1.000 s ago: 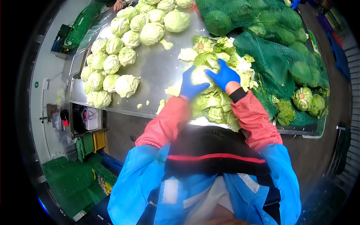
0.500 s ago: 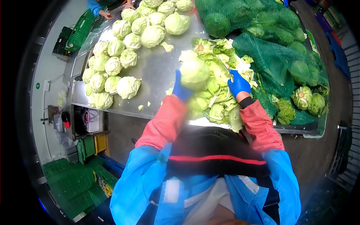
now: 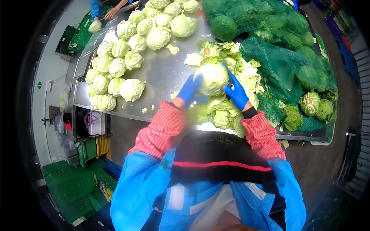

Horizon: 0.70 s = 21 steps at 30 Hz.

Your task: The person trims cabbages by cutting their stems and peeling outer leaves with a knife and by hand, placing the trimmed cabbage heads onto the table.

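A pale green cabbage [image 3: 212, 79] is between my two blue-gloved hands, above the metal table [image 3: 162, 73]. My left hand [image 3: 190, 89] is on its left side with fingers spread, somewhat blurred. On the right side, my right hand [image 3: 236, 92] grips the cabbage, thumb and fingers apart around it. Loose outer leaves [image 3: 250, 75] lie heaped beyond my right hand, and more leaves [image 3: 225, 113] are piled below the cabbage, near the table's front edge. A group of cabbages [image 3: 116, 67] sits to the left on the table.
Green net sacks of cabbages [image 3: 269, 61] cover the table's right side. More cabbages [image 3: 158, 37] sit at the back. At the upper left a co-worker's hands [image 3: 111, 12] show, one with a cabbage [image 3: 95, 26] near a green crate [image 3: 81, 34]. Green crates [image 3: 69, 192] stand lower left.
The cabbage has moved right from my left hand to between both hands, and my right hand has come in against it. The co-worker's hand now has a cabbage at the crate.
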Each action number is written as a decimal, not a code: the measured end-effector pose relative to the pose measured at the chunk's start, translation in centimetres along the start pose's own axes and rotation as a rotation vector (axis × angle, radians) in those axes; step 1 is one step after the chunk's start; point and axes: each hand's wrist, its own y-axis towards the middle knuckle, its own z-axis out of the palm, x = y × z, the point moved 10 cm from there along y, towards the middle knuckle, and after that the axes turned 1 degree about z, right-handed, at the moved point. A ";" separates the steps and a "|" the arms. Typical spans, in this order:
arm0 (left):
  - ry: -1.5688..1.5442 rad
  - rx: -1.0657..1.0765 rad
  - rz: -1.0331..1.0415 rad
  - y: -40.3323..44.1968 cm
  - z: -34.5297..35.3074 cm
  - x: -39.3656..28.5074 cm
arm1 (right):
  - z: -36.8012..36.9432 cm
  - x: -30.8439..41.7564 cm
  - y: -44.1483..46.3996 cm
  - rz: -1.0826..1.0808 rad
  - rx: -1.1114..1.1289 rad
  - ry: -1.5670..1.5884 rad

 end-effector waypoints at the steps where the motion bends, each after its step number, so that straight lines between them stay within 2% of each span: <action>1: -0.046 0.043 -0.019 0.3 0.4 1.5 | 0.1 -0.5 -0.3 0.038 -0.007 -0.085; 2: -0.024 0.021 0.069 1.1 -0.3 2.0 | 0.1 -1.0 -0.6 0.077 -0.010 -0.170; 5: 0.781 -0.041 0.560 3.1 -1.2 2.2 | -0.9 -2.5 -1.1 0.179 -0.034 -0.381; 6: 0.852 0.000 0.547 1.9 0.2 1.5 | -1.4 -2.4 -1.3 0.176 -0.067 -0.456; 9: 0.802 0.018 0.606 1.9 1.3 0.4 | -2.2 -0.7 -1.2 0.201 -0.049 -0.861; 10: 0.703 0.001 0.620 1.8 1.2 0.1 | -2.3 -0.8 -1.1 0.201 -0.059 -0.909; 13: 0.797 -0.223 0.536 3.0 -0.1 1.5 | -2.5 -1.0 -0.8 0.219 -0.052 -0.952; 16: 0.842 -0.254 0.497 3.5 0.3 1.3 | -1.4 1.7 -1.1 0.079 -0.101 -1.037; 19: 0.870 -0.193 0.277 4.8 0.0 1.2 | 0.4 3.1 -1.6 -0.041 -0.068 -1.096; 21: 0.893 -0.185 0.238 5.9 -0.4 1.8 | 0.6 2.3 -1.6 -0.060 -0.093 -1.163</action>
